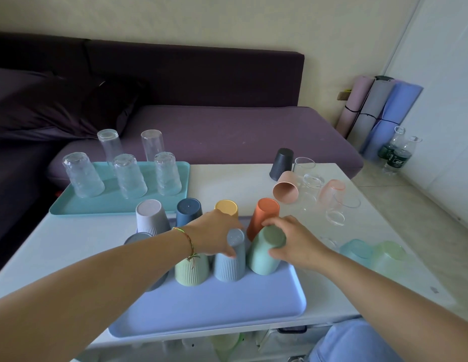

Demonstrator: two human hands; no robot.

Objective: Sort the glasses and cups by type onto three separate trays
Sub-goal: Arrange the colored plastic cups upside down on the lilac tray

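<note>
1. My right hand [293,240] is wrapped around the mint-green cup [265,253], which stands upside down, tilted, at the right end of the front row on the lilac tray [227,309]. I should set it flat, rim down, before letting go.
2. My left hand [214,236] rests fingers-down against the blue-grey ribbed cup [231,258]; whether it truly grips I cannot tell. It should steady that cup so the green one doesn't knock it.
3. Keep a small gap from the orange cup [263,215] just behind.
4. Next in my judgement: the pink cup [286,188] and dark cup [281,163] across the table [240,178], lifted clear of the clear glasses [312,184] beside them.
</note>
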